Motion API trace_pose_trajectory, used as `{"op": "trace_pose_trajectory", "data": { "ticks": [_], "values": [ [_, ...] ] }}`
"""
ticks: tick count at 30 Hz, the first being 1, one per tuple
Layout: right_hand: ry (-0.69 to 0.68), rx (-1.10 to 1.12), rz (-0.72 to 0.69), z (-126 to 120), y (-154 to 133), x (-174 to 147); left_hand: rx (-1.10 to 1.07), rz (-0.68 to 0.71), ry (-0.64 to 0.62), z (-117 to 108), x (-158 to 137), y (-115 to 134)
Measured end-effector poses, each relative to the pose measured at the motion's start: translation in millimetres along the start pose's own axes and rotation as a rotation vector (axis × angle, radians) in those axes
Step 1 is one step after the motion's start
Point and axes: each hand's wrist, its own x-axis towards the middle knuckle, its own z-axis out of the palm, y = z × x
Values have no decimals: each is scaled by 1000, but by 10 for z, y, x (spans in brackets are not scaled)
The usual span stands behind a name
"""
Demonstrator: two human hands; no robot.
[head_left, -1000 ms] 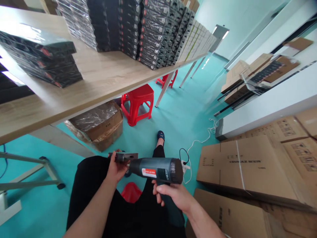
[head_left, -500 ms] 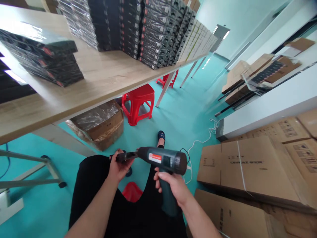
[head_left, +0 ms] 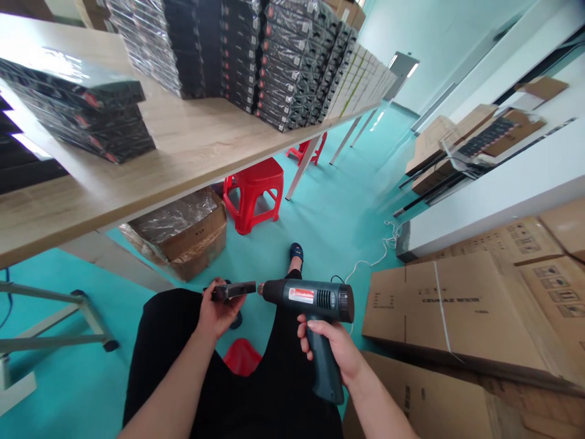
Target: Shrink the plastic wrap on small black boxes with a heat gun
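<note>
My right hand [head_left: 333, 346] is wrapped round the grip of a dark green heat gun [head_left: 311, 297] with a red and white label. The gun lies level, its metal nozzle pointing left. Just off the nozzle tip is a flat black box [head_left: 237, 291], which looks like the film-wrapped boxes on the table. My left hand [head_left: 220, 310] holds this box from below and at its left end, fingers closed on it. A small gap shows between nozzle and box. Both hands are above my lap, in front of black trousers.
On the wooden table [head_left: 192, 139] stand tall stacks of film-wrapped black boxes [head_left: 283, 67] and a shorter stack [head_left: 105, 122]. Below are a carton with clear film [head_left: 196, 238] and a red stool [head_left: 256, 183]. Large cartons [head_left: 439, 305] line the right; a white cord [head_left: 372, 263] crosses the floor.
The heat gun has shifted right and slightly down, so its nozzle now sits clear of the box's right end. My left hand and the box have hardly moved.
</note>
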Motion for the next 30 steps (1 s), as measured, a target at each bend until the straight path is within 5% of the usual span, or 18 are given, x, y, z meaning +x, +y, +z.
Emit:
{"op": "trace_pose_trajectory", "data": {
  "ticks": [7,18,30],
  "values": [
    [-10,40,-12,-43,34,78,15,44,-96,-122,52,34],
    [-26,8,46,-302,55,-183,207,133,85,-279,354,9],
    [-113,-97,67,-239,155,-268,254,155,126,-300,348,2]
  ]
}}
